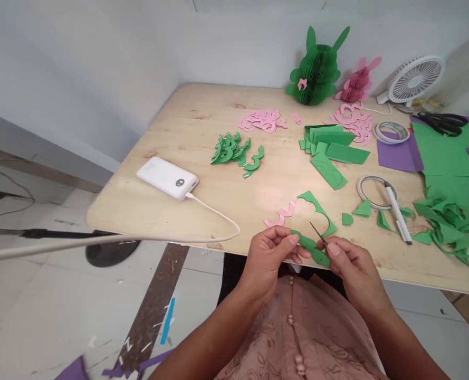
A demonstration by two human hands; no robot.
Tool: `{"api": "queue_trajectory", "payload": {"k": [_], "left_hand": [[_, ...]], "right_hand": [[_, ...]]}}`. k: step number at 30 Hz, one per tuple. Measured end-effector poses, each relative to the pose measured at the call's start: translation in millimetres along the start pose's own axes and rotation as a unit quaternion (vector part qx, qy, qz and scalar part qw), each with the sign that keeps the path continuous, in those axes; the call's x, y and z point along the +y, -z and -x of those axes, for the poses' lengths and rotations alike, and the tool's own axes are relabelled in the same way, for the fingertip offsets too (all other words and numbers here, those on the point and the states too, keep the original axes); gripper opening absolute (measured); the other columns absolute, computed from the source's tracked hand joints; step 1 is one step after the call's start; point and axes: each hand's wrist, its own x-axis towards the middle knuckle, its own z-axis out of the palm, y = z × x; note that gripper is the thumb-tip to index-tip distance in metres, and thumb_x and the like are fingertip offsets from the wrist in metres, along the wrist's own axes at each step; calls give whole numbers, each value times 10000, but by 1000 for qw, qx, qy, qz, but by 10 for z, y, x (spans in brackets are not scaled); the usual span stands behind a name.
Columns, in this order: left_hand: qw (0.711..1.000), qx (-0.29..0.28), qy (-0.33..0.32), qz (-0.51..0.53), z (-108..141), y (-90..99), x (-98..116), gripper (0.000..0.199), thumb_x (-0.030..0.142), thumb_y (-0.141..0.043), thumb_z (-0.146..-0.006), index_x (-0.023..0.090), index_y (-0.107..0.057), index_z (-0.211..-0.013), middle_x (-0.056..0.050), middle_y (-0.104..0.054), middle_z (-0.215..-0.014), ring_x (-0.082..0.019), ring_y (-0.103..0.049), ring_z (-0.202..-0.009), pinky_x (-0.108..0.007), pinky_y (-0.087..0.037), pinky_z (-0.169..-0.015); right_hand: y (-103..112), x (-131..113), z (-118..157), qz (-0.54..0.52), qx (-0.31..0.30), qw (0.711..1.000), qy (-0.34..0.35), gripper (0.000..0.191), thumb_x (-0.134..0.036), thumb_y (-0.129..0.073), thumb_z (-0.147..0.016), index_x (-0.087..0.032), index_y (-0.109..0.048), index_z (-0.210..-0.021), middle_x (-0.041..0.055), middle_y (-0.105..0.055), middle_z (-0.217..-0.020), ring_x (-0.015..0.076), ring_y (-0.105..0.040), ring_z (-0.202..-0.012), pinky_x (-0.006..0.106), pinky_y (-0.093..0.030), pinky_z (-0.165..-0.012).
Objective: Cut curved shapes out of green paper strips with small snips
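At the table's front edge, my left hand (273, 254) pinches the left end of a green paper piece (308, 246) with a wavy outline. My right hand (351, 264) is closed around small scissors (317, 233), whose dark tip points up and left above the paper. The scissors' handles are mostly hidden by my fingers. Just behind my hands lie a curved green offcut (320, 210) and a pink wavy cutout (281, 214). Farther back on the left is a pile of green cutouts (230, 149).
A white power bank (166, 177) trails a cable over the table's left front edge. Folded green strips (335, 145), tape rolls (391, 132), a marker (398, 214) and green scraps (453, 227) lie right. Paper figures (319, 74) and a fan (416, 80) stand behind.
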Motion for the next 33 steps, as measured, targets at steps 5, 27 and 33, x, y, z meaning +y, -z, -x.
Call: {"api": "queue_trajectory", "payload": {"k": [5, 27, 33], "left_hand": [[999, -31, -6, 7, 4, 33, 14, 253, 312, -772, -711, 140, -589, -738, -52, -685, -583, -126, -621, -537, -212, -468, -548], [992, -119, 44, -9, -70, 86, 53, 299, 371, -782, -697, 135, -602, -730, -64, -682, -584, -142, -632, -546, -218, -454, -531], [979, -160, 127, 12, -161, 169, 125, 277, 320, -794, -656, 143, -583, -682, -14, -628, -573, -71, -505, -383, -187, -317, -395]], "right_hand": [[67, -56, -25, 57, -25, 998, 7, 439, -531, -558, -873, -167, -705, -674, 5, -547, -610, 118, -418, -517, 235, -353, -468], [270, -176, -90, 107, -110, 988, 32, 366, -448, -563, -890, -182, -764, -739, 42, -688, -701, 189, -585, -629, 274, -454, -573], [315, -190, -90, 164, -99, 978, 84, 293, -416, -595, -865, -198, -773, -784, 54, -694, -696, 237, -629, -706, 301, -489, -602]]}}
